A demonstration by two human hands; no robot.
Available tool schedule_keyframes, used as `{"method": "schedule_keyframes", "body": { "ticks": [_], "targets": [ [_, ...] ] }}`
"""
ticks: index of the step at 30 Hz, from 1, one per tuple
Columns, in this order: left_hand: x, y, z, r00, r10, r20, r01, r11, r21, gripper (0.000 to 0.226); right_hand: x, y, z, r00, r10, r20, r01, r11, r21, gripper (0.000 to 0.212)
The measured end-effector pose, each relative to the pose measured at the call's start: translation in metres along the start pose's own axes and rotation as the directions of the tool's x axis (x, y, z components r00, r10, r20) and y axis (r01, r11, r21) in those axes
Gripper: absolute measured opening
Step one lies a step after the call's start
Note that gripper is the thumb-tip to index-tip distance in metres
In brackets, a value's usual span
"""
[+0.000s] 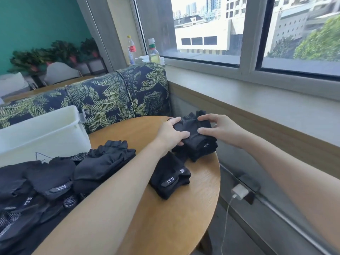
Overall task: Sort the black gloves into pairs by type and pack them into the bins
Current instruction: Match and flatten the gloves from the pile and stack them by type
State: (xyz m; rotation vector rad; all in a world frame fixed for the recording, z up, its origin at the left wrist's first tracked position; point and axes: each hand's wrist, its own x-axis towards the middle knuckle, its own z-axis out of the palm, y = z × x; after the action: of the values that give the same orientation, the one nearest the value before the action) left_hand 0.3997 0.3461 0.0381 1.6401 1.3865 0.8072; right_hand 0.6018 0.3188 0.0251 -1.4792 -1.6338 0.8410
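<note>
A stack of black fingerless gloves [197, 142] sits at the far right edge of the round wooden table [176, 218]. My left hand [172, 134] grips the top glove of that stack from the left, thumb and fingers curled round it. My right hand [218, 127] pinches the same glove from the right. A second folded pair of black gloves [170, 174] marked 5.11 lies just in front of the stack. A loose heap of black gloves [55, 183] covers the table's left side. A white plastic bin [42, 133] stands behind the heap.
A leaf-patterned sofa back [114, 96] runs behind the table. Two bottles [153, 51] stand on the window sill. A white charger [239, 193] with a cable is plugged into the wall to the right, below the table edge.
</note>
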Motion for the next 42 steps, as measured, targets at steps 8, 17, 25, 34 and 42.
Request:
{"method": "schedule_keyframes", "body": {
  "ticks": [8,17,25,34,42],
  "targets": [
    [-0.007,-0.021,0.008,0.998,-0.039,0.042,-0.008,0.633,0.774,0.072,-0.009,0.013,0.024,0.989,0.145,0.028,-0.12,0.9,-0.418,0.042],
    [-0.026,-0.014,-0.011,0.999,0.026,-0.024,-0.004,0.751,0.66,0.064,-0.022,-0.004,0.027,0.991,-0.024,-0.133,-0.031,0.918,-0.395,0.039],
    [-0.117,-0.032,-0.056,0.954,0.217,-0.208,-0.098,0.879,0.467,0.044,-0.074,-0.062,0.065,0.962,-0.22,-0.16,0.152,0.922,-0.355,0.037],
    [-0.256,-0.095,-0.13,0.842,0.229,-0.488,-0.102,0.957,0.273,0.025,-0.149,-0.125,0.189,0.945,-0.326,0.01,0.323,0.934,-0.153,0.028],
    [-0.342,-0.172,-0.19,0.802,0.131,-0.583,0.099,0.933,0.346,0.031,-0.187,-0.14,0.306,0.94,-0.303,0.156,0.32,0.943,-0.095,0.033]
  ]
}}
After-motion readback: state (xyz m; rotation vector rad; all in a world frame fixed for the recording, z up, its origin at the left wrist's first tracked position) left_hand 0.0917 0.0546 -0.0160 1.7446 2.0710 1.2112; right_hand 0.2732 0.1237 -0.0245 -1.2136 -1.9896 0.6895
